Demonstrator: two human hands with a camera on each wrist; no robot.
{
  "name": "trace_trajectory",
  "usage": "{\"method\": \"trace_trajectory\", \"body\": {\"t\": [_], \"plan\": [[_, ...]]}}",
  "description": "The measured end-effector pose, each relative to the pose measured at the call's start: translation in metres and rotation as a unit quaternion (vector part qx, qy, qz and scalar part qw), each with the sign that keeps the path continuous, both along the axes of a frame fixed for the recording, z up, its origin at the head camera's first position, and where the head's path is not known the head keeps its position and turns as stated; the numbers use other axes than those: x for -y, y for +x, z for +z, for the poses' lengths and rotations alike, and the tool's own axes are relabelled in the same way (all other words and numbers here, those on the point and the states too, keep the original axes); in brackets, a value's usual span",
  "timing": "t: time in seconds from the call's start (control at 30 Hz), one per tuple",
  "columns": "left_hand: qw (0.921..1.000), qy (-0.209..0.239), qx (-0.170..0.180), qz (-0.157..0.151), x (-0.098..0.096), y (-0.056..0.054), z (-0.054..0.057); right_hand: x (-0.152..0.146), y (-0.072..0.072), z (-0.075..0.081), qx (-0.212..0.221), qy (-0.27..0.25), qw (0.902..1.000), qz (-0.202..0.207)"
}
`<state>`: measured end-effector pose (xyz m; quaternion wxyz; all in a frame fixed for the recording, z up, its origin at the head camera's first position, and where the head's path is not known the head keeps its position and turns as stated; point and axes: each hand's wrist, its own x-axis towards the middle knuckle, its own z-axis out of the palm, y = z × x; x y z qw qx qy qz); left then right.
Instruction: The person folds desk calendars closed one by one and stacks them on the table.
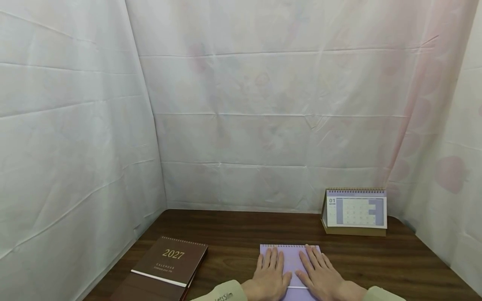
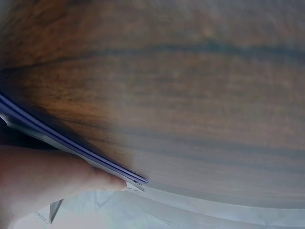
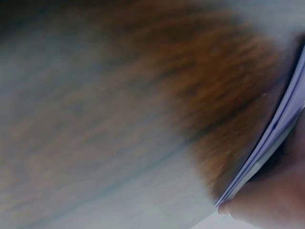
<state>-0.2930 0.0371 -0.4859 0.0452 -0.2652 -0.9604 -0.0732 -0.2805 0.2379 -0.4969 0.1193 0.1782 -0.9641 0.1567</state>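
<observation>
A lavender spiral-bound desk calendar (image 1: 293,261) lies flat near the table's front edge, its wire binding at the far side and a white strip across it. My left hand (image 1: 269,276) rests on its left part, palm down with fingers straight. On the right part lies my right hand (image 1: 320,274), fingers also straight and thumb toward the other thumb. Both wrist views show the calendar's layered side edge (image 2: 71,143) with a hand against it. The calendar's lower part is partly hidden by the hands and cut off by the frame.
At the left on the dark wood table (image 1: 233,228) lies a brown 2027 calendar (image 1: 169,259) with a white strip. A white and lavender desk calendar (image 1: 357,211) stands upright at the back right. Pale curtains (image 1: 241,138) enclose the table.
</observation>
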Motion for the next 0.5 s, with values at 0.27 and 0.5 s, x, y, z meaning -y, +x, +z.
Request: {"method": "trace_trajectory", "body": {"t": [0.27,0.5], "plan": [[0.9999,0.004,0.01,0.0,0.001,0.001,-0.003,0.0,0.001,-0.004,-0.011,0.013,0.9999,0.0],[0.9995,-0.008,0.031,-0.002,0.004,0.002,0.007,0.002,0.002,0.01,0.007,0.019,0.9997,0.012]]}}
